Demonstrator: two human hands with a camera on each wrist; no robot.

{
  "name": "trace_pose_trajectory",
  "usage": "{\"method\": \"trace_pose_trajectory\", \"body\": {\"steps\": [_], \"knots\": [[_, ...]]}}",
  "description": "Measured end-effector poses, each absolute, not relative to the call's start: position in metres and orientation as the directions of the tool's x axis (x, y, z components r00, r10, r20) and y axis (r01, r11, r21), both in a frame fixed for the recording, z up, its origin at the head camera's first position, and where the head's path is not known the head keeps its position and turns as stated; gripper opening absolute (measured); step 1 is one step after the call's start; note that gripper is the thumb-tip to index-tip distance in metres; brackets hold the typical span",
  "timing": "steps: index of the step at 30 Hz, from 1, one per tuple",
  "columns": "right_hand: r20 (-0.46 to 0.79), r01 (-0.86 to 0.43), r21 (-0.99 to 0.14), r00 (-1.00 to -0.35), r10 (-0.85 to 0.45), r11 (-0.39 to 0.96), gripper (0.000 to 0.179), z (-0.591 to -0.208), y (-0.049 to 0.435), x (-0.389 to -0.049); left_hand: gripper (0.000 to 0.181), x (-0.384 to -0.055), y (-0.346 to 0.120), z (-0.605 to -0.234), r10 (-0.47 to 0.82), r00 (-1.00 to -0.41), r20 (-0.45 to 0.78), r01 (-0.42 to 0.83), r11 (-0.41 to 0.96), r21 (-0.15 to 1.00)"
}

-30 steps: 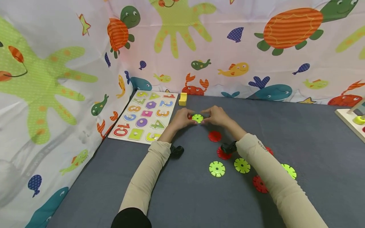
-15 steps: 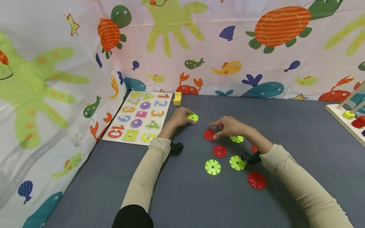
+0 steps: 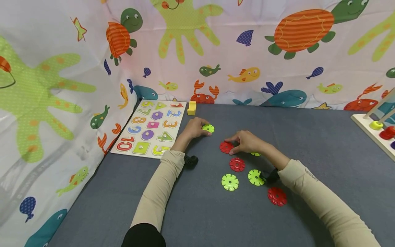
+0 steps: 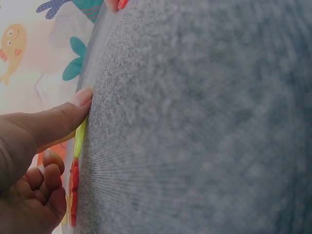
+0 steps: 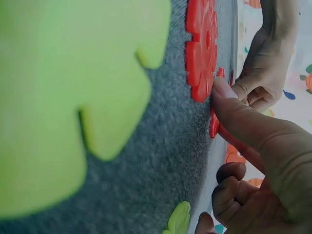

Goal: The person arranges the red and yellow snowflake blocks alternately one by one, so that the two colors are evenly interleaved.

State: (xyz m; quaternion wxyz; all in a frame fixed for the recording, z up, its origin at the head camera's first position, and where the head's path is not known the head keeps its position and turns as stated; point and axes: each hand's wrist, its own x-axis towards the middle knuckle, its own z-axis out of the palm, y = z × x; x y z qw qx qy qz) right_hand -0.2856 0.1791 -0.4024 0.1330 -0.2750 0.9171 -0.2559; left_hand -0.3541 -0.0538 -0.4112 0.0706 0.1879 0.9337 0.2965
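Note:
My left hand [image 3: 194, 128] pinches a yellow-green notched plastic disc [image 3: 208, 128] on the table, beside the number board. In the left wrist view the thumb lies on this disc's edge, and a red notched disc [image 4: 73, 192] adjoins it; whether the two are joined I cannot tell. To the right, my right hand [image 3: 248, 141] holds a red notched disc [image 3: 226, 147] flat on the table between thumb and forefinger. Another red disc [image 3: 237, 164] lies just nearer. Partly hidden behind the right hand is a yellow-green disc [image 3: 255, 154].
Nearer lie two yellow-green discs [image 3: 230, 182] and a red disc [image 3: 277, 196]. A number-and-shape puzzle board [image 3: 115, 150] is at the left, with a yellow block [image 3: 191, 108] by its far corner. A wooden peg stand [image 3: 359, 120] stands far right. A printed curtain [image 3: 185, 75] borders the table.
The right hand has left the yellow-green disc beside the left hand, moved right and nearer, and taken hold of a red disc. The left hand keeps its pinch. The view has shifted slightly.

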Motion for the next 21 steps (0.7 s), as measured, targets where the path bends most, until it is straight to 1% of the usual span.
{"method": "trace_pose_trajectory", "body": {"steps": [5,9,14,18,21], "knots": [[-0.073,-0.450,-0.558,-0.811,-0.581,0.698,0.049,-0.4044,0.1796,-0.2867,0.050,-0.3546,-0.0528,-0.4112,0.386,-0.922,-0.029,0.300,0.761,0.575],[-0.069,-0.465,-0.533,-0.809,-0.584,0.707,0.047,-0.4037,0.1798,-0.2878,0.050,-0.3545,-0.0529,-0.4107,0.385,-0.922,-0.040,0.295,0.764,0.574],[-0.062,-0.482,-0.459,-0.820,-0.568,0.746,0.047,-0.4035,0.1803,-0.2886,0.049,-0.3547,-0.0536,-0.4101,0.393,-0.919,-0.035,0.301,0.755,0.583],[-0.041,-0.519,-0.394,-0.815,-0.579,0.759,0.047,-0.4028,0.1803,-0.2894,0.048,-0.3542,-0.0538,-0.4095,0.397,-0.917,-0.032,0.304,0.749,0.588],[-0.029,-0.524,-0.377,-0.818,-0.575,0.764,0.047,-0.3991,0.1810,-0.2915,0.048,-0.3535,-0.0536,-0.4090,0.398,-0.917,-0.033,0.303,0.749,0.589]]}}
